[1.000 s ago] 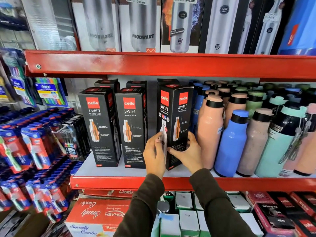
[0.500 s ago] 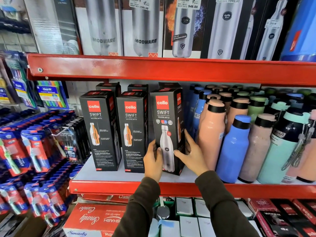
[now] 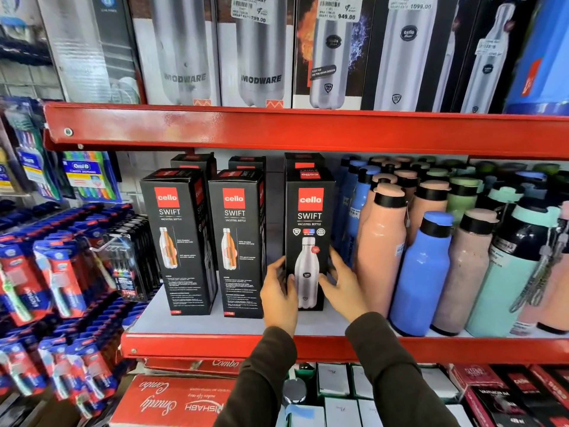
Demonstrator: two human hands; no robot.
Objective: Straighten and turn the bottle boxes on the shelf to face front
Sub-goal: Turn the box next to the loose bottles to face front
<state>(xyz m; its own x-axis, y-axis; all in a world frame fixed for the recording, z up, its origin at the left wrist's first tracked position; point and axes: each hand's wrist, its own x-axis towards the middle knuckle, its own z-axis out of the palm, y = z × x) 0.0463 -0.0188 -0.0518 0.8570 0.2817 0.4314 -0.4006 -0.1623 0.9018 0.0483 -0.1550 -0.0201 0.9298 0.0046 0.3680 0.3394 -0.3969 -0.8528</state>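
Three black Cello Swift bottle boxes stand in a front row on the red-edged shelf (image 3: pixel 197 326). The right box (image 3: pixel 309 217) shows its silver-bottle face squarely forward. My left hand (image 3: pixel 278 295) grips its lower left edge and my right hand (image 3: pixel 341 285) presses its lower right side. The left box (image 3: pixel 178 238) and the middle box (image 3: pixel 238 241) stand upright, angled slightly, showing an orange-bottle panel. More black boxes (image 3: pixel 303 163) stand behind them.
Loose pink, blue and mint bottles (image 3: pixel 421 272) crowd the shelf right of the held box. Toothbrush packs (image 3: pixel 46 272) hang at the left. Tall steel-bottle boxes (image 3: pixel 261 57) fill the upper shelf. Red and white boxes (image 3: pixel 172 402) lie below.
The right box has turned from corner-on to face front, and slid slightly back. Both hands stayed on its lower sides.
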